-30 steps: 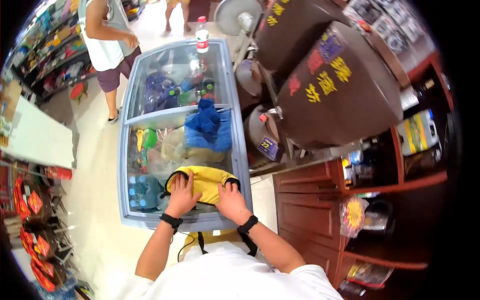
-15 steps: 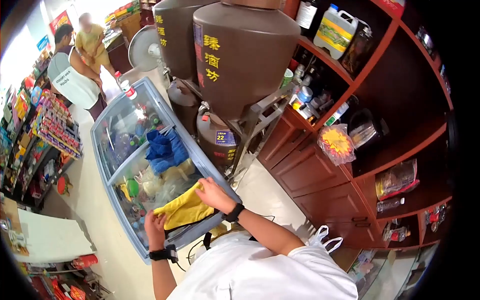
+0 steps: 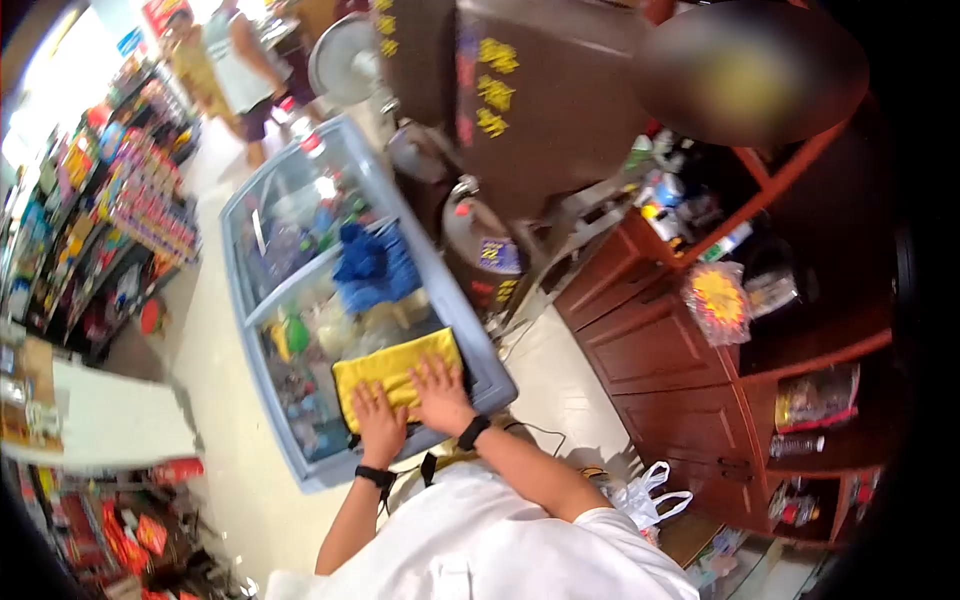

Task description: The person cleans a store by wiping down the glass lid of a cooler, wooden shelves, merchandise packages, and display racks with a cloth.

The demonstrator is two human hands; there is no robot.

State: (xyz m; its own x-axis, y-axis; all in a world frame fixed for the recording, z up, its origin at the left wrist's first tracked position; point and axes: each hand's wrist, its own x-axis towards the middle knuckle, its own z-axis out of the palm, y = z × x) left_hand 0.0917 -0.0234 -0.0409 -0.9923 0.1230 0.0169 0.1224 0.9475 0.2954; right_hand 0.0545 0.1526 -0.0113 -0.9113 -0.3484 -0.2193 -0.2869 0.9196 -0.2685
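Observation:
A yellow cloth (image 3: 385,364) lies spread in a rough rectangle on the glass top of a chest freezer (image 3: 490,385), near the end closest to me. My left hand (image 3: 380,412) rests flat on its lower left part, fingers stretched out. Beside it, my right hand (image 3: 440,390) presses on the right part with the fingers spread. Farther up the glass sits a crumpled blue cloth (image 3: 375,268), apart from both hands. Through the lid, bags and bottles show inside the freezer, though blurred.
Large brown vats (image 3: 560,120) on a metal stand (image 3: 590,235) flank the freezer's right side. A red-brown cabinet (image 3: 660,350) stands farther right. Stocked shelves (image 3: 150,195) line the left. A bottle (image 3: 300,125) stands on the freezer's far end; two people are beyond it.
The yellow cloth, earlier held up at its edges by both hands, now lies flat on the glass. My hands have come closer together and opened onto it. The view has shifted.

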